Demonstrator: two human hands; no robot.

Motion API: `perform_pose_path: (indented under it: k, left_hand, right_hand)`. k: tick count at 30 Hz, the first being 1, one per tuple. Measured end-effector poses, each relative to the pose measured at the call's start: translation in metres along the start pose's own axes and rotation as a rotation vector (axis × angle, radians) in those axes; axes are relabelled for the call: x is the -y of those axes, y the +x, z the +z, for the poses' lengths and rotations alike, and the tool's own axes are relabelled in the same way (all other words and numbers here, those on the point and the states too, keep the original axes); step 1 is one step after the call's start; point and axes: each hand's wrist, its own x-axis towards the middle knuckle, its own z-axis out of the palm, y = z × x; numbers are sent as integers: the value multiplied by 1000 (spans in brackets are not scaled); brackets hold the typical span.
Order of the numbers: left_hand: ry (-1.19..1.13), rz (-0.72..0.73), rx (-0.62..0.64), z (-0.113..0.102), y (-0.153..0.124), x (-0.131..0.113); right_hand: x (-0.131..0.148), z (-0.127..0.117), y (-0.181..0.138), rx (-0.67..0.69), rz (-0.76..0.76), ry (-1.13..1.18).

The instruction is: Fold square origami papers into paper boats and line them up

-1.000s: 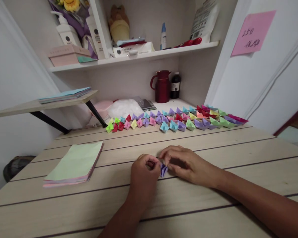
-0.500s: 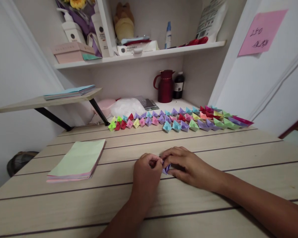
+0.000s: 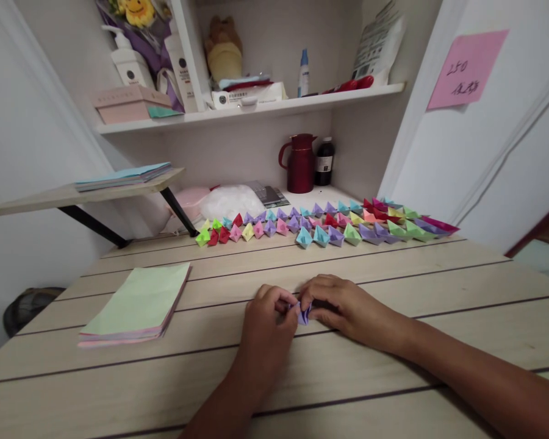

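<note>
A small folded piece of purple paper [image 3: 304,315] is held just above or on the wooden tabletop, near the middle of the view. My left hand [image 3: 271,317] pinches its left side between thumb and index finger. On the other side, my right hand [image 3: 336,303] grips it with thumb and fingertips. The fingers cover much of the paper, so its full shape is hidden. Beyond the hands stand rows of folded paper boats [image 3: 320,235] in many colours.
To the left lies a stack of paper with a pale green top sheet [image 3: 139,300]. A raised wooden stand [image 3: 119,191] carries more paper at the back left. A red thermos jug [image 3: 301,163] and a dark bottle [image 3: 324,161] stand behind the boats, under a white shelf [image 3: 302,107].
The camera view has shifted slightly. My left thumb and fingers have moved a little on the purple paper, and more of it shows between the hands.
</note>
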Motion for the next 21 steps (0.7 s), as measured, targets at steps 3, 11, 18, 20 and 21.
perform_pose_path:
  k: [3, 11, 18, 20, 21]
  left_hand:
    - [43, 9, 19, -1, -1, 1]
    - [190, 58, 71, 0, -1, 3]
    - [192, 13, 115, -5, -2, 0]
    - [195, 14, 136, -7, -3, -1]
    - [198, 17, 148, -8, -2, -1]
  right_hand:
    - [-1, -1, 0, -2, -17, 9]
    - [-3, -1, -1, 8, -13, -1]
    - [-7, -4, -1, 6, -12, 0]
    - [-8, -5, -1, 3, -21, -11]
    - [-8, -4, -1, 2, -30, -14]
